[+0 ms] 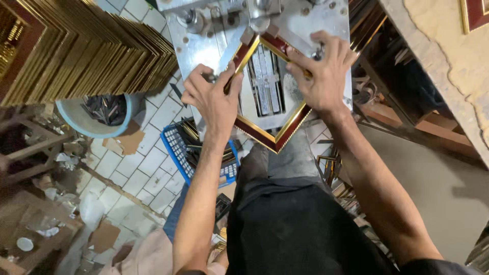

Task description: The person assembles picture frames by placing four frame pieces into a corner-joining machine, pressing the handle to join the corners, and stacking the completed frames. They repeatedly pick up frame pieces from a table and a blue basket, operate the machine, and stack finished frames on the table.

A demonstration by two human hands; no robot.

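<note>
The left hand (214, 97) lies palm down on the left side of a picture frame (272, 135), its fingers curled over the dark red and gold moulding and pressing it against a metal machine table (204, 46). The right hand (321, 76) grips the frame's right side in the same way, fingers spread and bent over the moulding, the thumb pointing towards the middle. Both hands are closed on the frame.

The frame sits on the table turned like a diamond: its far corner is pushed against the machine's head (257, 23) at the far edge, and its near corner overhangs the table's near edge, above the person's grey trousers (290, 163). Through the frame's opening a slotted metal plate (267, 81) of the table shows.

To the left, well apart from the hands, a tall stack of gold-edged frames (86, 46) leans in a fan. Below it on the tiled floor (147, 163) stands a pale round bin (94, 117) with dark scraps inside, and nearer the person a blue plastic crate (181, 150) holds offcuts of moulding. Bits of cardboard and paper litter the floor on the near left. On the right runs a worn wall ledge (438, 56), with more moulding pieces stacked beneath it.
</note>
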